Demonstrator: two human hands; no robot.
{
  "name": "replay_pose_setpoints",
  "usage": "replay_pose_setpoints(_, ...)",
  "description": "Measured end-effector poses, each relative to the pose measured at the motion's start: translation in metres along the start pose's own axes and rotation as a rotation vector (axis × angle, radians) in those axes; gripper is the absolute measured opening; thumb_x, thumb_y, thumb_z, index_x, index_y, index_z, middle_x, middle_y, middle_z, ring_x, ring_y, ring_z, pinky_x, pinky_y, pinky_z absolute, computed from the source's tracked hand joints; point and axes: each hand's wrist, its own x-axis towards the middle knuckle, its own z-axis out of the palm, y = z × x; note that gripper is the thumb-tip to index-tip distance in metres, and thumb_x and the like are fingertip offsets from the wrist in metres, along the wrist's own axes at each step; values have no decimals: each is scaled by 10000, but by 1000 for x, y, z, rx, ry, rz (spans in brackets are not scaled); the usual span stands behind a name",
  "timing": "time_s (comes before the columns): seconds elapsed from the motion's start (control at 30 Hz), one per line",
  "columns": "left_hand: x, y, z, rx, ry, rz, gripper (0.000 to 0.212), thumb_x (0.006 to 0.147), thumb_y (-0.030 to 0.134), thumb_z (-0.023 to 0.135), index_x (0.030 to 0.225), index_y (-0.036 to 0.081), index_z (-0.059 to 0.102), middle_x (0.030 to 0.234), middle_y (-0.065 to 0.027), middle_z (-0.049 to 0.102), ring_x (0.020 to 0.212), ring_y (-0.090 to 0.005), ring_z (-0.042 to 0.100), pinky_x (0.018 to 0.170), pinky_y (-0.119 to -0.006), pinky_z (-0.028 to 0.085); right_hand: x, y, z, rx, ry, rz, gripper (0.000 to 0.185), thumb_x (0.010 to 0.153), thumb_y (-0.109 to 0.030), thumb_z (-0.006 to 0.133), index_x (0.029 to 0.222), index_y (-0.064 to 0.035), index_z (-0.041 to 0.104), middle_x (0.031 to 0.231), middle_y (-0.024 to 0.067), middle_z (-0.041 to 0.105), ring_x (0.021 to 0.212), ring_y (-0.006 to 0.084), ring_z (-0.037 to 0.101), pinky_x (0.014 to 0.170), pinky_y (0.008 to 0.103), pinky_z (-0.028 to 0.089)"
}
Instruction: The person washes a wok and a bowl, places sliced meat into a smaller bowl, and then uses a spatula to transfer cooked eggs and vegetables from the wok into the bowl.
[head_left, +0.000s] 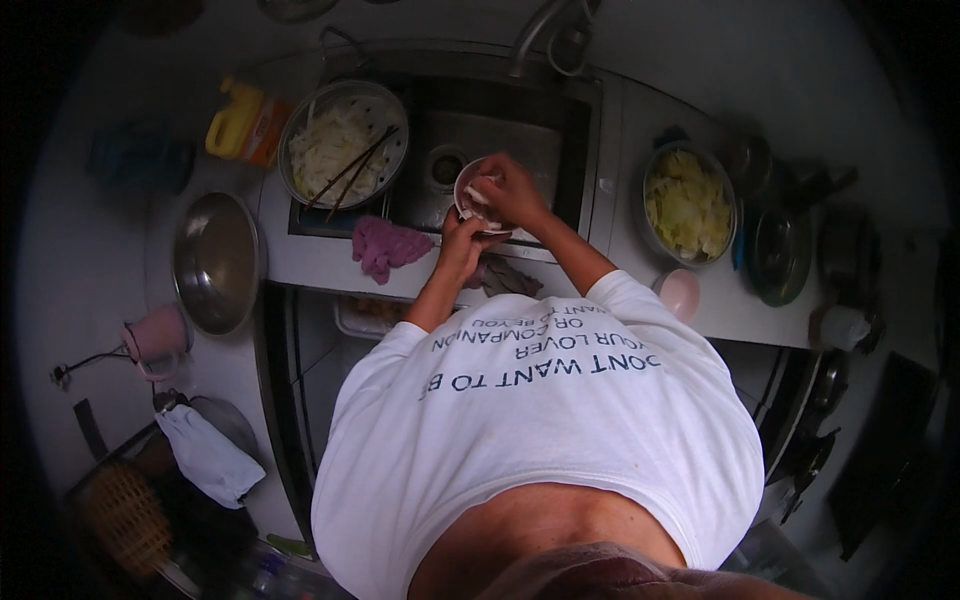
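My left hand (463, 244) grips a small bowl (462, 180) from its near left side and holds it over the front of the sink. Pale, whitish pieces of food (475, 201), perhaps sliced meat, lie in the bowl. My right hand (511, 189) reaches into it from the right with fingers bunched on the pieces. Its fingertips are partly hidden, so whether they pinch a piece is unclear. Below the bowl is the stainless steel sink (517, 142) with its drain (445, 166).
A colander (397, 161) of shredded pale vegetable with chopsticks (352, 176) rests over the sink's left side. Nearby are a purple cloth (386, 246), faucet (531, 37), steel basin (217, 262), yellow jug (238, 124), bowl of chopped cabbage (688, 206) and pink bowl (679, 294).
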Motion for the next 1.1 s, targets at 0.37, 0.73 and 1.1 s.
replay_pose_setpoints(0.37,-7,6,5,90,19,55,495,639,-57,427,1116,31,332,1075,-138,429,924,-291,498,702,-460,499,-17,-2,-1,-323,89,-381,259,619,-54,559,878,-58,546,1013,128,488,941,306,452,783,380,398)
replay_pose_setpoints(0.73,-11,24,-5,332,78,-22,490,634,-12,469,1103,21,332,1067,-134,432,913,-288,499,700,-459,493,-27,2,13,-309,191,-371,270,684,-248,545,906,-94,561,965,93,550,922,265,497,816,391,370)
replay_pose_setpoints(1.1,-4,38,54,791,179,10,533,655,101,596,1116,16,342,1063,-129,433,904,-258,504,664,-371,505,-17,25,24,185,250,-72,325,774,-259,502,1022,-49,503,1068,134,492,992,281,462,835,343,372)
